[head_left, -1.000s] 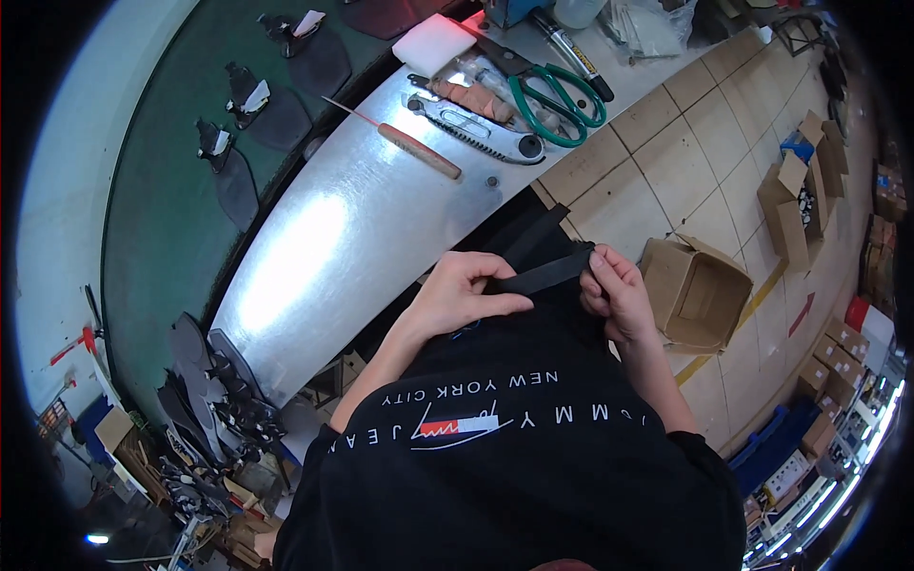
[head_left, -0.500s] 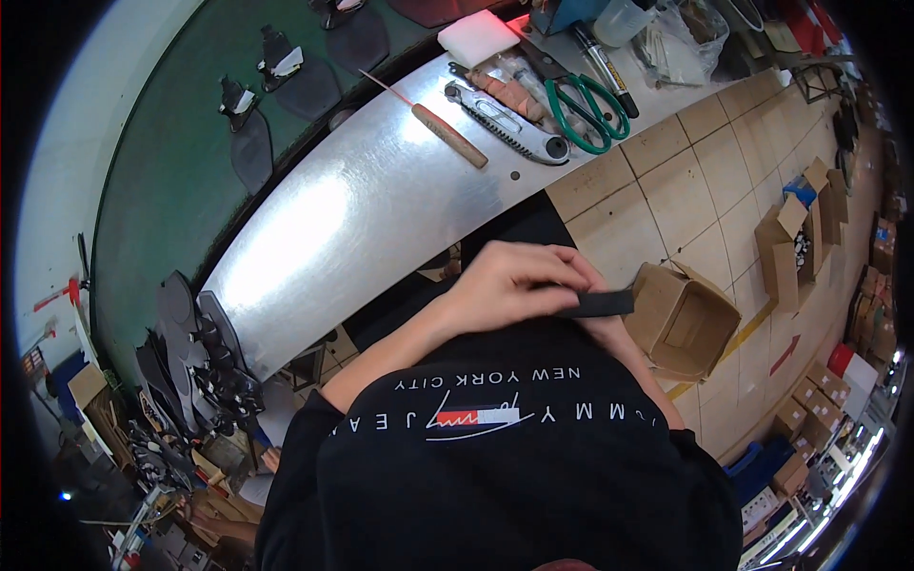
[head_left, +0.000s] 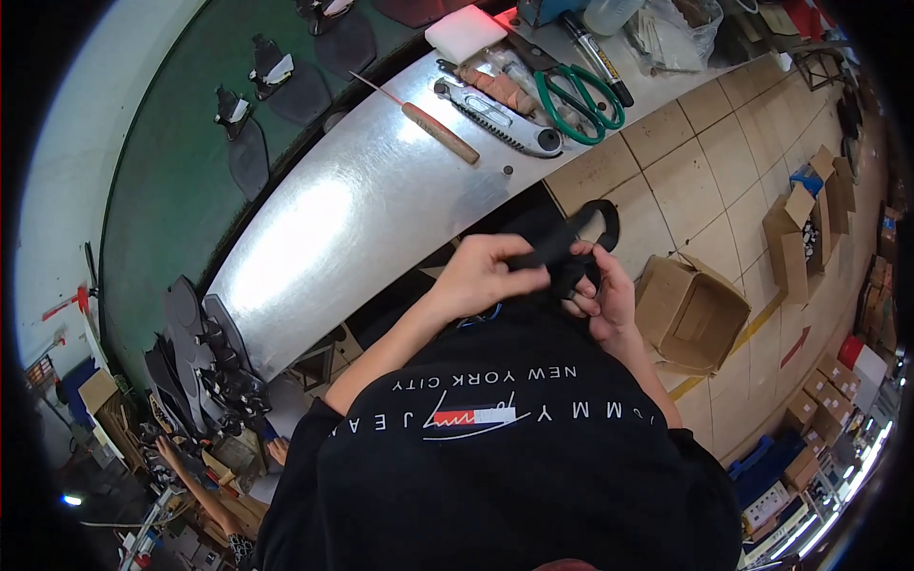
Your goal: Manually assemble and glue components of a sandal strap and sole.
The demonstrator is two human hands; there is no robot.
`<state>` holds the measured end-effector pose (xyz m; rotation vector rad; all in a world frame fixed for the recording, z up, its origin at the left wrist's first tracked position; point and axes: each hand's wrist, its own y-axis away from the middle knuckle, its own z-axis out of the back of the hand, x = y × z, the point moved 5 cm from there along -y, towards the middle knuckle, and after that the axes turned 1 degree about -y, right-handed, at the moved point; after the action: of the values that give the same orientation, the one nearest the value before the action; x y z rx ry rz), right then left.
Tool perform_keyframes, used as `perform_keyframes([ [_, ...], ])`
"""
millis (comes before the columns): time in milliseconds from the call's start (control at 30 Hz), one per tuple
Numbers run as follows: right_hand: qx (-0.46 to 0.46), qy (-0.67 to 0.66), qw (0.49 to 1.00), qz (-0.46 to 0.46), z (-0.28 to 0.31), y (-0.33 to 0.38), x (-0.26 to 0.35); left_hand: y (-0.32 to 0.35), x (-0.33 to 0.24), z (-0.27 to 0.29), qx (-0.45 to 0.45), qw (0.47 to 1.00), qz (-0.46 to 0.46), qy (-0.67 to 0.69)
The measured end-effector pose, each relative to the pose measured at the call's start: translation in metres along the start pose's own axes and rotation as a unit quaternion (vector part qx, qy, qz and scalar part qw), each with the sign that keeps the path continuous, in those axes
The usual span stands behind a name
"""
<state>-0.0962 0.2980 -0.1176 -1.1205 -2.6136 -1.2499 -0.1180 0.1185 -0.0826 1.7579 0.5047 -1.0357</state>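
Observation:
In front of my chest, beside the metal table's edge, both hands hold a black strap (head_left: 552, 249). My left hand (head_left: 487, 276) pinches one part of it between thumb and fingers, partly smeared by motion. With curled fingers, my right hand (head_left: 609, 293) grips it further right. A black loop (head_left: 609, 221) rises above the right fingers; its far end is blurred. On the table (head_left: 305, 219) beyond lie a wooden-handled awl (head_left: 440, 133), a utility knife (head_left: 500, 119), green-handled scissors (head_left: 579, 105) and a black marker (head_left: 598, 59).
A green conveyor belt (head_left: 157, 181) at the left carries dark sandal soles (head_left: 249, 157). More dark sandals (head_left: 205, 343) are piled at the table's left end. An open cardboard box (head_left: 700, 319) stands right of my hands, another (head_left: 788, 238) beyond it. Another person's arm (head_left: 195, 485) reaches in at lower left.
The black strap has gone from a short folded strip to a raised loop above the fingers. My right hand has turned up into view; my left hand is slightly further left.

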Motion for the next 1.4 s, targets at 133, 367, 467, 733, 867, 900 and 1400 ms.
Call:
perform_keyframes([
  [133, 0.055, 0.174, 0.983, 0.003, -0.012, 0.001, -0.008, 0.008, -0.022, 0.004, -0.035, 0.948, -0.101, 0.301],
  [367, 0.164, 0.075, 0.983, -0.042, -0.009, 0.013, -0.005, -0.007, -0.013, 0.010, -0.146, 0.967, -0.106, -0.179],
  [467, 0.244, -0.153, 0.957, -0.015, -0.007, 0.010, -0.005, 0.001, -0.019, 0.012, -0.256, 0.921, -0.140, -0.257],
  [733, 0.078, 0.201, 0.973, 0.087, -0.024, 0.012, 0.004, 0.008, -0.028, -0.008, -0.072, 0.961, -0.174, -0.203],
  [867, 0.060, 0.282, 0.950, 0.119, -0.034, 0.016, 0.000, 0.002, -0.008, -0.008, -0.053, 0.969, -0.185, -0.155],
  [900, 0.052, 0.284, 0.950, 0.120, -0.033, 0.016, -0.002, 0.002, -0.005, -0.008, -0.040, 0.974, -0.189, -0.122],
  [1400, 0.002, 0.784, 0.615, 0.083, -0.053, 0.054, 0.061, 0.021, 0.000, 0.005, -0.037, 0.980, -0.159, -0.115],
])
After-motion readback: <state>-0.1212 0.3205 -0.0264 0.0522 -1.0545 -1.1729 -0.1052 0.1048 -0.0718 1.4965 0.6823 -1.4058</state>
